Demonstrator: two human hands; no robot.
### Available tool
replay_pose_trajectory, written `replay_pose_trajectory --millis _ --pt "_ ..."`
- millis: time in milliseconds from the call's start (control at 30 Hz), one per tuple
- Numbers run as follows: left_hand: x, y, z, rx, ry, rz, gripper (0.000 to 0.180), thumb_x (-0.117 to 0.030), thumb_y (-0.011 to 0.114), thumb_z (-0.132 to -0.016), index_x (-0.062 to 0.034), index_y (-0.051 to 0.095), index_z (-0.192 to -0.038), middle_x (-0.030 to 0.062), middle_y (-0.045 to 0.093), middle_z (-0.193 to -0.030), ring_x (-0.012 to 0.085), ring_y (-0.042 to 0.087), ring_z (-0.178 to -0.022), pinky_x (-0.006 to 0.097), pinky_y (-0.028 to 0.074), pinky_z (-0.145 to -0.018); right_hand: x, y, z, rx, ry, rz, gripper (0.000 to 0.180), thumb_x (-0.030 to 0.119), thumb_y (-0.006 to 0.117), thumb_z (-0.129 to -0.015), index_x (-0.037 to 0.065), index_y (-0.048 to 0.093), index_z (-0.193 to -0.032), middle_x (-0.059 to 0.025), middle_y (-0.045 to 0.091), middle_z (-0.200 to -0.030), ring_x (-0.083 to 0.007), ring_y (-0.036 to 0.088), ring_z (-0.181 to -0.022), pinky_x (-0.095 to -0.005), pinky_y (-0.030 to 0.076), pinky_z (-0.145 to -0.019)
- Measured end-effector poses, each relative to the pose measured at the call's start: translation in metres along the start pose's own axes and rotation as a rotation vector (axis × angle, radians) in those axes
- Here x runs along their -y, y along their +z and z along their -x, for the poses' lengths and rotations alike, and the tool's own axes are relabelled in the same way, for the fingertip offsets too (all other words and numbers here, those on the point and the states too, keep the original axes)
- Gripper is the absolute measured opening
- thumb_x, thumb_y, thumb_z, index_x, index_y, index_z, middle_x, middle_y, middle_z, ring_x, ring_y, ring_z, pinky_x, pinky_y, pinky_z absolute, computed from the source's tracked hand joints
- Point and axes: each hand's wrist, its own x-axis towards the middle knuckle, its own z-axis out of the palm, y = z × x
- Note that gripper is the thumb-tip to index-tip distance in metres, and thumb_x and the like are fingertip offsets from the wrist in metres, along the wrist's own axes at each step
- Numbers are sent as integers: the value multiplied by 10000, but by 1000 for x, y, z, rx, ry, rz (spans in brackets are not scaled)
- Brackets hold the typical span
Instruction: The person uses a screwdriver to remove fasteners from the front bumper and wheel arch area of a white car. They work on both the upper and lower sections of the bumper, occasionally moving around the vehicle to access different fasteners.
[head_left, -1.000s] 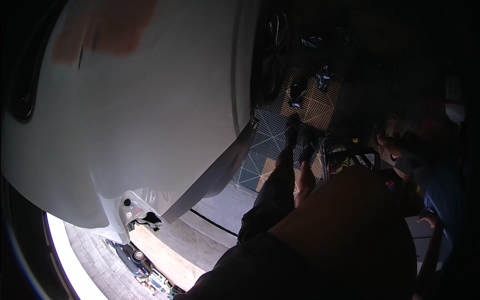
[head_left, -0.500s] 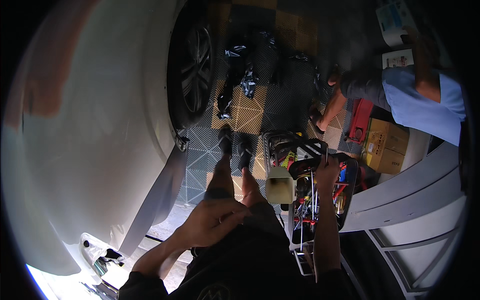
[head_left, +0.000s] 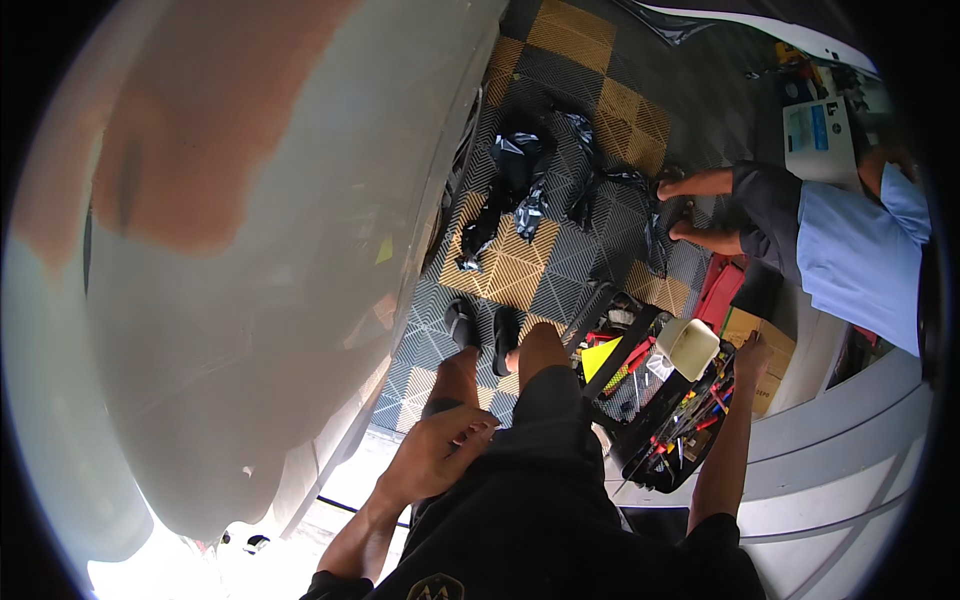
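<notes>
My left hand point(head_left: 448, 455) is in front of my thigh, its fingers curled in toward the thumb. Whether anything small sits inside them is hidden. Out to the right, my right hand point(head_left: 752, 362) is closed at the far right side of an open black tool bag point(head_left: 655, 405), with a small dark tip showing at the fingers. Inside the bag lie several hand tools point(head_left: 690, 415) with red, yellow and metal parts. A cream square tub point(head_left: 688, 348) rests on top, mouth upward. Left of it is a bright yellow piece point(head_left: 598, 357).
A pale car body point(head_left: 300, 200) with a reddish-brown patch fills the left. Crumpled black plastic point(head_left: 530, 190) lies on the tiled floor point(head_left: 510, 265). At right, a person in a blue shirt point(head_left: 860, 245) is near a white box point(head_left: 820, 135), a red jack point(head_left: 718, 288) and a cardboard box point(head_left: 775, 340).
The view has shifted and brightened; the wheel is out of sight. My right hand has moved from over the bag's tools to its right edge. My left hand keeps its curled pose.
</notes>
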Motion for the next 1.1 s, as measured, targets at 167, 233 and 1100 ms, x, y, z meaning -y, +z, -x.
replay_pose_trajectory --millis 167,233,1100 --pt "44 11 -3 -181 -121 -7 257 -168 605 -979 -2 659 -1167 135 725 -972 252 713 -886 342 550 -794 206 -45 31 200 -255 -423 352 304 494 -1033 10 688 -1029 -258 617 -775 -407 602 -705 -466 436 -668" --pt "51 18 -18 -282 -110 22 278 -178 618 -975 -2 656 -1186 118 719 -953 232 691 -821 334 541 -769 282 -37 73 656 -448 -606 321 292 491 -1038 50 701 -1022 -139 652 -775 -268 637 -708 -406 479 -705" --pt "305 95 -291 -1204 -76 1143 253 -299 548 -1032 -69 615 -952 22 632 -829 122 593 -737 266 446 -707 463 254 56 2021 -1357 -225 668 249 635 -983 135 291 -1544 -110 656 -980 -152 662 -709 -271 545 -562"
